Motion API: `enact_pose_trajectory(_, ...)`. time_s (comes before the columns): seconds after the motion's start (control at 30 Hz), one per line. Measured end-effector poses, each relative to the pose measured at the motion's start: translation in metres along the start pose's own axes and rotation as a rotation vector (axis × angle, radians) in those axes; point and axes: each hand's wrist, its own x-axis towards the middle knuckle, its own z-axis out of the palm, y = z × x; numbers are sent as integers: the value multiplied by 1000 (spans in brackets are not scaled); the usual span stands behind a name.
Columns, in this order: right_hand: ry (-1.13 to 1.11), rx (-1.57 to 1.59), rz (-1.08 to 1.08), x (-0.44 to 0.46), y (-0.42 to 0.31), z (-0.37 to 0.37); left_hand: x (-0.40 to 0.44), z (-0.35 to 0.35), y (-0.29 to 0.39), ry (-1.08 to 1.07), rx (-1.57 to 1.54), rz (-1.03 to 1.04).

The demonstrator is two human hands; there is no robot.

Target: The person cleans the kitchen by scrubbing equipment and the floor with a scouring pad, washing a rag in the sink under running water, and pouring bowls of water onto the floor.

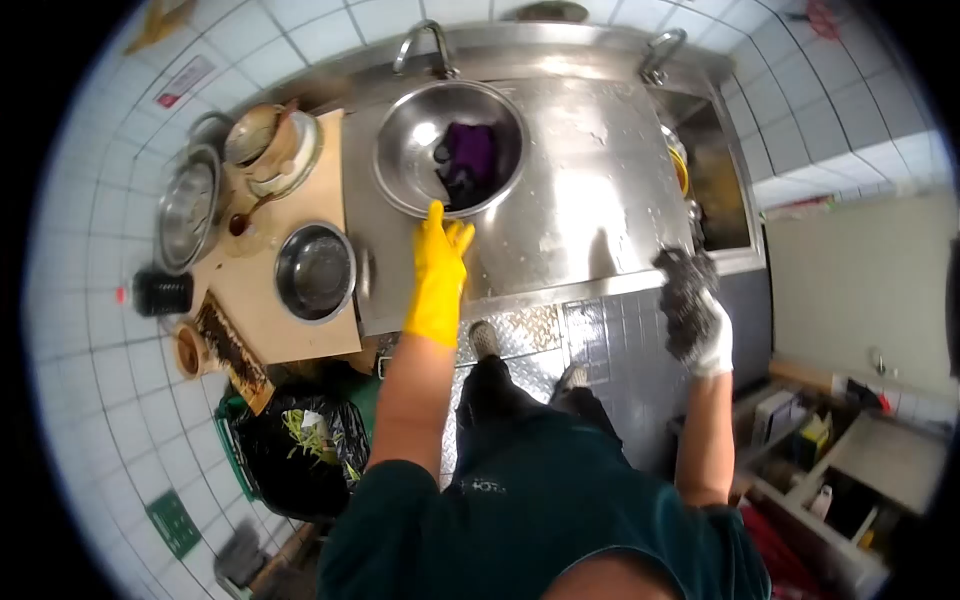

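Observation:
My left hand [440,270], in a yellow rubber glove, reaches to the near rim of a large steel bowl [400,165]. Its fingers are apart, with one fingertip at the rim; whether it touches I cannot tell. Inside the bowl lie a purple cloth [472,155] and some dark, crumpled pieces. My right hand [712,345] hangs beyond the counter's front edge at the right, in a glove with a white cuff. A mottled dark grey mass [685,290] covers its fingers; I cannot tell whether that is the glove's coating or something held.
A steel counter [560,230] has a tap [428,45] behind the bowl and a sink [735,180] at right. On a board [300,345] at left stand a smaller steel bowl [315,272] and stacked dishes [275,150]. Below is a black-lined bin [270,440].

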Motion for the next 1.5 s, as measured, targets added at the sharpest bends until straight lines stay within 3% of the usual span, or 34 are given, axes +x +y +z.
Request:
enact_pose_trajectory(0.1, 45, -20, -38, 33, 27, 55, 75, -5, 8, -20, -30, -41)
enact_pose_trajectory(0.17, 91, -29, -32, 55, 41, 76, 82, -3, 29, -20, 26, -33)
enact_pose_trajectory(0.3, -64, -74, -92, 102, 63, 83, 81, -3, 63, 32, 63, 17)
enact_pose_trajectory(0.43, 17, -165, -112, 132, 74, 104, 105, -16, 80, 2, 7, 34)
enact_pose_trajectory(0.63, -99, -295, -130, 164, 72, 127, 137, -38, 92, -54, -3, 33)
enact_pose_trajectory(0.73, -72, -185, -157, 170, 66, 143, 140, -41, 86, -49, -51, -9)
enact_pose_trajectory(0.87, -216, -237, -132, 174, 69, 162, 89, -36, 82, -157, 33, -7)
enact_pose_trajectory(0.9, -46, -239, -47, 159, 66, 188, 78, -41, 81, -215, 130, -31)
enact_pose_trajectory(0.97, -162, -278, -34, 158, 71, 203, 32, -29, 71, -106, 218, -22)
enact_pose_trajectory(1.07, -259, -188, 126, 158, 99, 240, -46, -17, 76, -284, 42, -105)
enact_pose_trajectory(1.1, -268, -259, 86, 165, 118, 249, -60, -23, 75, -412, -33, -119)
enact_pose_trajectory(1.17, -448, -343, 232, 163, 149, 276, -81, -21, 83, -454, -33, -54)
enact_pose_trajectory(1.23, -161, -865, -15, 153, 206, 300, -91, -27, 89, -388, 18, 70)
enact_pose_trajectory(1.3, -637, -994, -57, 168, 252, 296, -93, -55, 102, -205, 124, 257)
enact_pose_trajectory(1.37, -1264, -1756, -917, 179, 273, 315, -83, -98, 103, -109, -147, 331)
enact_pose_trajectory(1.43, -1487, -1674, -1021, 161, 269, 356, -100, -99, 129, -59, -134, 450)
enact_pose_trajectory(1.5, -1292, -1430, -877, 153, 275, 371, -117, -110, 158, -6, -126, 567)
